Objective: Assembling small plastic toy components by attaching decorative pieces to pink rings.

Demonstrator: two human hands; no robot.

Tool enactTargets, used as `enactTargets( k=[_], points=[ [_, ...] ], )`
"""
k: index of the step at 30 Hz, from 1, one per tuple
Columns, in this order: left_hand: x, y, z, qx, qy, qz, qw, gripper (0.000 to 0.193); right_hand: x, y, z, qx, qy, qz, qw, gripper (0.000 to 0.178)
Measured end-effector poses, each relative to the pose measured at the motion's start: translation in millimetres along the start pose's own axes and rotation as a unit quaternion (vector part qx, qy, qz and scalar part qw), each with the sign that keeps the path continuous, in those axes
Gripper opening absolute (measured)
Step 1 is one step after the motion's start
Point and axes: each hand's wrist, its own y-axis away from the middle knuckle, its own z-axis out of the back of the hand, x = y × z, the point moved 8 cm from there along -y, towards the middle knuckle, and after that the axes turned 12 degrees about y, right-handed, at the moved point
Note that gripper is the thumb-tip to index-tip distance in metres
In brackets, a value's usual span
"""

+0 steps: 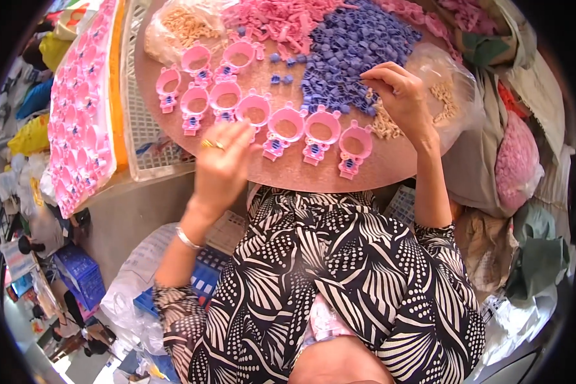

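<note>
Several pink plastic ring-topped figures [286, 127] with small ears and blue fronts lie in curved rows on the round table [390, 168]. My left hand [224, 160], with a ring and a bracelet, is closed at the lower part of one pink figure [254, 109], covering most of its body. Over the edge of a heap of small blue plastic pieces [358, 48] is my right hand [400, 99]. Its fingers are bent in toward the thumb; anything between the fingertips is too small to make out.
Pink parts [275, 22] are heaped at the far edge. Clear bags of beige pieces stand at far left [184, 29] and right [443, 96]. A white crate [163, 144] and a board packed with pink figures [86, 115] flank the table's left. Sacks [486, 137] line the right.
</note>
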Motion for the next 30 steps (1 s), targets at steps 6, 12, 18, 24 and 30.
enactTargets(
  k=[6,12,18,24,30],
  points=[
    [-17.8,32.6,-55.9,-0.080,-0.031,0.061,0.994,0.050,-9.4,22.8,11.9,-0.027,0.007,-0.017,0.999,0.010],
    [-17.2,35.2,-75.1,-0.082,-0.039,0.062,0.994,0.058,-5.5,26.3,0.1,-0.023,0.005,-0.008,1.000,0.011],
    [-16.2,34.0,-83.6,-0.052,-0.056,0.061,0.995,0.055,-3.9,27.7,-1.6,-0.016,0.000,-0.006,1.000,0.013],
    [-17.1,31.4,-82.2,-0.043,-0.066,0.066,0.995,0.047,-5.2,53.5,19.7,0.028,0.098,-0.023,0.995,0.012],
    [-16.4,30.7,-81.7,-0.070,-0.043,0.078,0.993,0.052,-4.9,93.8,11.1,0.035,0.159,-0.047,0.986,0.011]
  ],
)
